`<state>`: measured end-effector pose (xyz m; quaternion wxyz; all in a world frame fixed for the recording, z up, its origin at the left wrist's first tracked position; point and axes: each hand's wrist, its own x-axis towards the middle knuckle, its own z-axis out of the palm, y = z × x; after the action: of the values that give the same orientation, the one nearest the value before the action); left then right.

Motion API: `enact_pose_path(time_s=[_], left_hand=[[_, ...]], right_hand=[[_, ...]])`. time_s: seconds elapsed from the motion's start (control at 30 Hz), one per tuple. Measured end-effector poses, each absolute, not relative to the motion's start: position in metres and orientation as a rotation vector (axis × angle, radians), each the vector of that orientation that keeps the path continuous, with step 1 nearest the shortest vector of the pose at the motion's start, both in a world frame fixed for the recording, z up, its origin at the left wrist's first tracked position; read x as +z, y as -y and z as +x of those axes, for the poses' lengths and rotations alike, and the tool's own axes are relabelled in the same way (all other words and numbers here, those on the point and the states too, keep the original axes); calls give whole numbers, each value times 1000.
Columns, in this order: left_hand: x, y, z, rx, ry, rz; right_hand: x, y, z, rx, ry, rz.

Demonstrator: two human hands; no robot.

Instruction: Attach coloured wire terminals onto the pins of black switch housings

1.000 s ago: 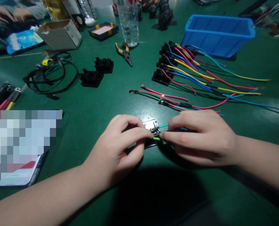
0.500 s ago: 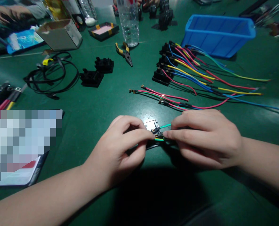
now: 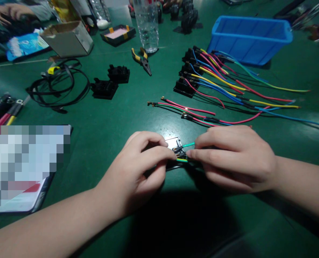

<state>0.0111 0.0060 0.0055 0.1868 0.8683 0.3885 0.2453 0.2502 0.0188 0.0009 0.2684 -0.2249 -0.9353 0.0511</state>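
Note:
Low in the middle of the head view, a small black socket module (image 3: 173,167) lies between my two hands, its top shining in the light. My left hand (image 3: 145,161) is closed on the module's left side, index finger pressed at its terminals. From the right, my right hand (image 3: 229,157) pinches a wire with a dark terminal end close to that fingertip. A green wire (image 3: 188,144) and a yellow-green wire (image 3: 182,160) run from the module under my right fingers. My fingers cover most of the module and the exact contact points.
Loose red and green wires (image 3: 186,107) lie just beyond my hands. Wired black modules (image 3: 186,87) sit before a blue bin (image 3: 251,43). Further left are pliers (image 3: 143,61), two black modules (image 3: 104,89), a coiled cable (image 3: 58,84) and a tablet-like screen (image 3: 27,200). Another person's hand (image 3: 14,12) is at far left.
Almost nothing differs. Both hands keep their hold on the module and wire, with only a very slight shift of the fingers and the view.

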Motion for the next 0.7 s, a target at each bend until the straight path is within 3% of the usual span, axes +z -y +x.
enact_pose_path(time_s=[0.7], left_hand=[[4,-6,11,681,-1109,2390]], right_hand=[[2,-19,249,125,2552,-626]])
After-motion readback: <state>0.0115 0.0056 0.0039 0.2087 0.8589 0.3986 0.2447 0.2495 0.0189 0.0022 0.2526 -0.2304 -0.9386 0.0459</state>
